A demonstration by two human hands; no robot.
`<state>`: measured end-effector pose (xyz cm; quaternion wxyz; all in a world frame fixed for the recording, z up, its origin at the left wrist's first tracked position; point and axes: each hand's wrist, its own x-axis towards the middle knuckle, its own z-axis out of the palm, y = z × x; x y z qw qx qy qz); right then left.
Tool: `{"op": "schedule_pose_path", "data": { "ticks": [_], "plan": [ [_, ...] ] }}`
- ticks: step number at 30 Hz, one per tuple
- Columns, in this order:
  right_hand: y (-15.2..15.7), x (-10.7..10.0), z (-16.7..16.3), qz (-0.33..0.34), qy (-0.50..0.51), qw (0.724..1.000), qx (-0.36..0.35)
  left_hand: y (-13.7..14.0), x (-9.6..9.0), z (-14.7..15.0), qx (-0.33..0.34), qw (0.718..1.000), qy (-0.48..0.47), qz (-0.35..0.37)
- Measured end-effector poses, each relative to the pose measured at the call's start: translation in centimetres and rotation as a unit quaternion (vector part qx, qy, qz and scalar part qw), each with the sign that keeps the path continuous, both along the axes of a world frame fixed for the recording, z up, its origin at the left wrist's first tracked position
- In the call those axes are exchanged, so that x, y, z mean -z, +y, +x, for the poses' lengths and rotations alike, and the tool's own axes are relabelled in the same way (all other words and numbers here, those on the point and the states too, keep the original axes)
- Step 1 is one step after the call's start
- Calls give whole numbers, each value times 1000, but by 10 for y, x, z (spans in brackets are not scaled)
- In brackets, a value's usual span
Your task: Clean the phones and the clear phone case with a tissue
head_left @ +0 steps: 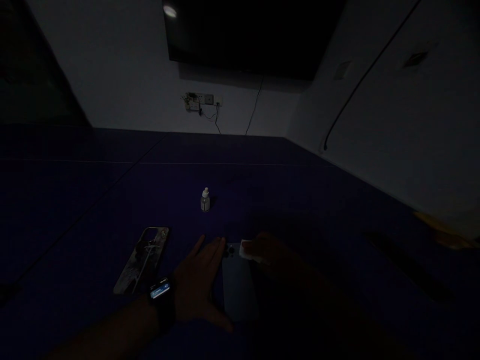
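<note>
A smartphone [239, 287] lies face down on the dark blue surface, its camera lenses at the far left corner. Along its left edge rests my left hand [200, 280], fingers stretched out and thumb apart near the lower end; a lit smartwatch [160, 289] is on that wrist. My right hand [272, 252] pinches a small white wipe [245, 248] against the phone's upper right part. The wipe's far side is hidden under the fingers. To the left lies a patterned phone case [143, 260]. A small white-capped bottle [205, 201] stands upright beyond the phone.
The room is very dark. On the right lie a long dark object [407, 265] and a yellow item [444, 232], both hard to make out. A wall with sockets [204, 99], hanging cords and a large screen [255, 37] is at the back.
</note>
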<state>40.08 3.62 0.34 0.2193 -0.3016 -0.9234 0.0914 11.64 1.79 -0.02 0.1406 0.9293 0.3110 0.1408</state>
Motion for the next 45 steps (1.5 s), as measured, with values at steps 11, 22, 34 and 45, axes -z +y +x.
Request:
{"op": "schedule_pose_path", "data": {
  "ticks": [11, 22, 34, 45],
  "plan": [
    [-1, 8, 1, 28, 4, 1000, 11, 0, 0, 1, -1, 1000, 0, -5],
    [0, 0, -1, 18, -7, 1000, 9, 1, 0, 0, -4, 1000, 11, -13],
    [-2, -1, -4, 21, -20, 1000, 4, 3, 12, 1, 6, 1000, -12, -1],
    [-2, -1, 0, 29, -72, 996, 43, -1, 6, 0, -2, 1000, -27, -6]
  ]
}}
